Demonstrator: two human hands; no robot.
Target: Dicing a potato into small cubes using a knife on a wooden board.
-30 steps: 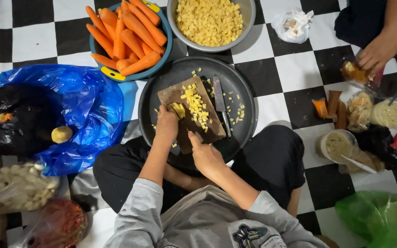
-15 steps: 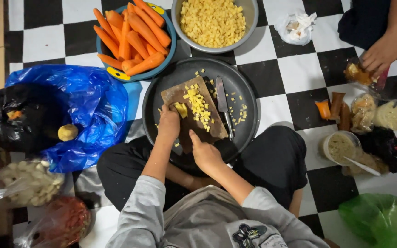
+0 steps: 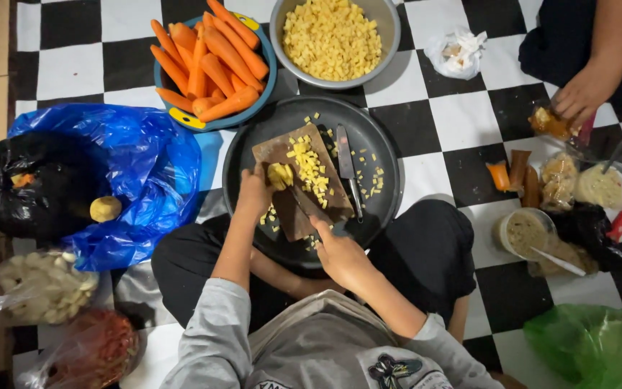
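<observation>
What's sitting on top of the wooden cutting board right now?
The cutting board carries small yellow cubes and a yellow chunk under the left hand. The right hand holds a knife, hiding part of the board.

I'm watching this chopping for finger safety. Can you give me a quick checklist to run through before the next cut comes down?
1. Left hand steadies the yellow piece on the cutting board: ok.
2. Left fingertips clear of the blade: cannot tell, they sit close to the piece.
3. Right hand has a firm grip on the knife in use: ok, closed on the handle.
4. Board sits flat inside the dark round tray: ok.
5. Spare knife lies on the tray beside the board, near the cutting hand: not ok.
6. Diced bits crowd the board's middle, leaving little free space: not ok.
</observation>
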